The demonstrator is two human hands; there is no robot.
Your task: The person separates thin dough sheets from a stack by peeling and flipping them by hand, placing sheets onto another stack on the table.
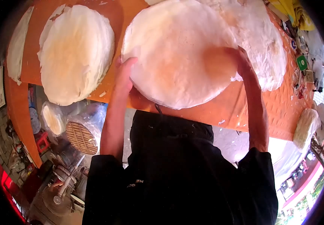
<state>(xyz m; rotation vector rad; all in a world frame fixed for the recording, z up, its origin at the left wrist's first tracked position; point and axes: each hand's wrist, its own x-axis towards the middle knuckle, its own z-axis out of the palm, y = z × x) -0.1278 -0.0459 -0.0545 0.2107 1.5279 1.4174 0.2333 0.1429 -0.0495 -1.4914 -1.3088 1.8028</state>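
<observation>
A large, round, soft-looking white disc (177, 56) lies at the front of the orange table, partly over its near edge. I cannot make out its material. My left hand (126, 73) grips the disc's left rim, the thumb on top and the fingers mostly hidden along the edge. Over the right side of the disc is my right hand (226, 62), smeared by motion, so its fingers do not show clearly. Left of these hands lies a stack of similar round white sheets (75, 52) with ragged edges. Another wide, uneven white pile (263, 48) lies behind my right hand.
The orange table (214, 108) spans the view. Small items, including a green box (301, 62), line its right end, near a white roll (306, 127). Below left are a plastic-wrapped round bundle with a slatted end (81, 137), a red stool (42, 142) and a floor fan (58, 198).
</observation>
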